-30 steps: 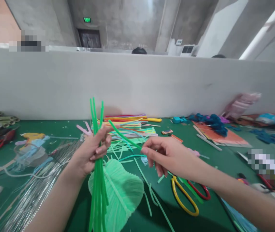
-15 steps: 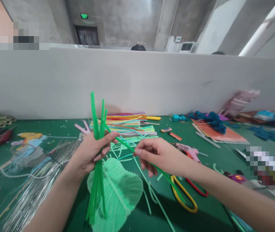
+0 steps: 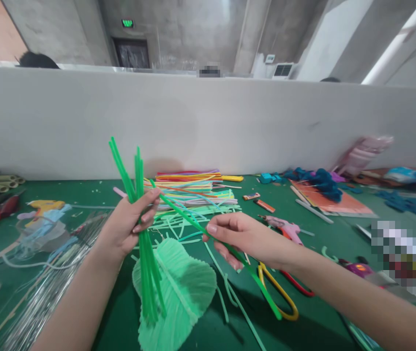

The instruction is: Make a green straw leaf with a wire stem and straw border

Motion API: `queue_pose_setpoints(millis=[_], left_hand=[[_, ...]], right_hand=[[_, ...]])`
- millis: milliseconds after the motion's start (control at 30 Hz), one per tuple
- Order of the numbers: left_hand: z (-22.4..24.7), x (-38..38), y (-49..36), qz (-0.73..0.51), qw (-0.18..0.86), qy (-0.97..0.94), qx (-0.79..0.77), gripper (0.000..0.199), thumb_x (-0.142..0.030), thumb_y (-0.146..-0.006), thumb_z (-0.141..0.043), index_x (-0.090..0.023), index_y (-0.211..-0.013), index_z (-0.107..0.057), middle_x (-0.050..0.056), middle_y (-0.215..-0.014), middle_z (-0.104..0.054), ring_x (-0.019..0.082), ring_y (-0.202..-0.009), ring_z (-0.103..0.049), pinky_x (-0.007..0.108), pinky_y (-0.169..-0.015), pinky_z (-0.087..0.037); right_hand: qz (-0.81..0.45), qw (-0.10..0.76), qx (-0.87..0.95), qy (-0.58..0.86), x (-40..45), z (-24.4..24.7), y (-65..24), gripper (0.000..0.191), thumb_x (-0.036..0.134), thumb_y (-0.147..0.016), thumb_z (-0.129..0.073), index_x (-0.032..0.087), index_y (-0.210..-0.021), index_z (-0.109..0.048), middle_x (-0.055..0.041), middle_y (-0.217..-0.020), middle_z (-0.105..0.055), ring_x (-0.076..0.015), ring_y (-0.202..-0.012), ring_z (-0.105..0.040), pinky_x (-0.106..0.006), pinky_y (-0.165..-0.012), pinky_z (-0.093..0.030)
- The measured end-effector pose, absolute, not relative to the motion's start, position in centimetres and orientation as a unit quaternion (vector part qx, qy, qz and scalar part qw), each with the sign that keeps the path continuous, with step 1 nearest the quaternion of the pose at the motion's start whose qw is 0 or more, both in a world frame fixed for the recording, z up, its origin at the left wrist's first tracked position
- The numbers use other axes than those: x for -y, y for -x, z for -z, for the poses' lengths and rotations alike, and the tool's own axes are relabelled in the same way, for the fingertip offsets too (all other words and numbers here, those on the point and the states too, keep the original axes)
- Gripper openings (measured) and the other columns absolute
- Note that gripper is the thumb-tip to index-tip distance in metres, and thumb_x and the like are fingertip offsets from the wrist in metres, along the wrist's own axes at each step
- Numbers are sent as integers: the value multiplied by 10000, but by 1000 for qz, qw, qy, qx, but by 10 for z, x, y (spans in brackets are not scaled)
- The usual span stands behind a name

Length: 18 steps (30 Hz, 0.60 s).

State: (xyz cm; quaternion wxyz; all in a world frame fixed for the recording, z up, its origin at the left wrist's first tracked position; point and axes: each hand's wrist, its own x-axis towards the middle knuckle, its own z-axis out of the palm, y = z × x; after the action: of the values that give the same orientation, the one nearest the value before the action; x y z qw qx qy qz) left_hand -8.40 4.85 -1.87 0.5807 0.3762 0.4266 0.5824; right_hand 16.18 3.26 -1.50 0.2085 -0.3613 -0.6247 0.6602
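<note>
My left hand (image 3: 131, 219) is closed around a bunch of bright green pipe cleaners (image 3: 149, 282), their tips fanning out above the fist. A single green pipe cleaner (image 3: 189, 219) slants down to the right, pinched midway by my right hand (image 3: 235, 236); its upper end is just clear of my left fingertips. Under the bunch lies a pale green leaf (image 3: 186, 297) made of pipe cleaners, with a raised midrib. Loose pale green pipe cleaners (image 3: 231, 292) rest beside the leaf. Scissors with a yellow handle (image 3: 284, 302) lie below my right wrist.
Behind my hands is a pile of coloured pipe cleaners (image 3: 193, 187) before a white partition (image 3: 229, 126). A pink glue gun (image 3: 284, 226) lies right, a yellow glue gun (image 3: 47, 209) left. Silvery wires (image 3: 57, 282) lie by my left forearm. Tops of heads show past the partition.
My left hand has moved left and tilted the bunch leftward. My right hand has shifted slightly right with the single pipe cleaner, whose upper end has come away from the left fingers.
</note>
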Motion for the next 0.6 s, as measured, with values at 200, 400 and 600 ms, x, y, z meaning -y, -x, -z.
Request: queue_pose_setpoints(millis=[200, 400, 600], left_hand=[[27, -57, 84, -625, 591, -329, -389, 331, -371, -716, -853, -137, -801, -636, -72, -614, -510, -1, -402, -405, 75, -266, -218], [41, -50, 49, -602, 622, -314, -391, 375, -382, -694, -865, -91, -889, -731, 66, -885, -707, 71, -685, -625, 102, -462, -443], [49, -41, 31, -567, 662, -285, -397, 383, -441, -703, -844, -145, -616, -618, 56, -754, -696, 171, -789, -676, 256, -673, -555]], right_hand=[[-648, 149, 683, 303, -32, 16, -158, 313, 466, -985, -518, 161, -928, -562, 25, -668, -659, -67, -510, -584, -183, -513, -448], [-643, 189, 653, 353, -25, 35, -122, 262, 432, -983, -505, 216, -857, -427, 18, -713, -693, -91, -454, -590, -208, -449, -494], [-476, 138, 766, 408, -21, 35, -113, 292, 412, -973, -513, 198, -778, -475, -7, -719, -655, -136, -552, -628, -263, -551, -502]])
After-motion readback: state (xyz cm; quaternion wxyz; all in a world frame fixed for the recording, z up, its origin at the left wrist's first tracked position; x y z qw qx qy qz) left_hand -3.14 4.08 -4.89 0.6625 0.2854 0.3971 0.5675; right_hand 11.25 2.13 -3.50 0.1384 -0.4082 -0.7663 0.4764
